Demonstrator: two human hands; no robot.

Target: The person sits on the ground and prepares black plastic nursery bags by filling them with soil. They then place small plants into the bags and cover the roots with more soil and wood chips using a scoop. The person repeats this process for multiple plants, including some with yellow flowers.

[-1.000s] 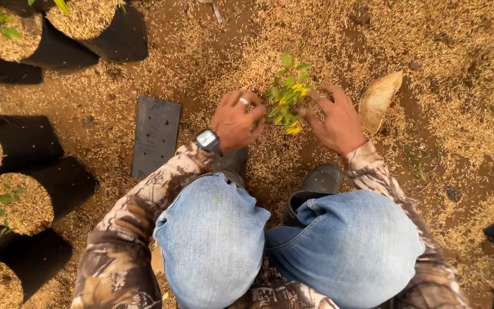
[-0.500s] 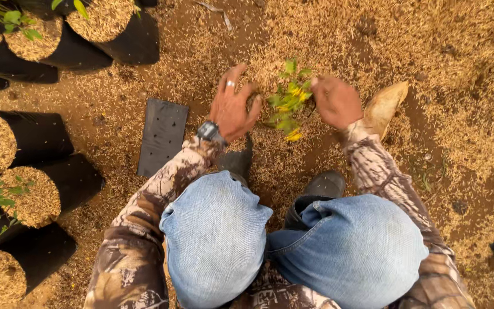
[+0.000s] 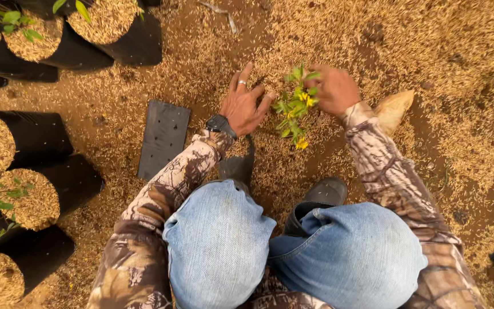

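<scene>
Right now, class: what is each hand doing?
Left hand: open, fingers spread, beside the seedling.
Right hand: curled at the seedling; grip cannot be told.

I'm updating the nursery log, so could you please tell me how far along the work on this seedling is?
Done: the seedling stands upright in the husk-covered ground. In hand: the left hand presses flat beside it while the right hand cups its far side. Left: a flat black bag lies unfilled nearby; several filled bags stand at the left.

small green yellow-flowered seedling [image 3: 295,106] between left hand [image 3: 246,106] and right hand [image 3: 334,88] | flat black perforated plastic sheet [image 3: 164,139] left of left hand | husk-filled black grow bags [image 3: 35,166] far left
</scene>
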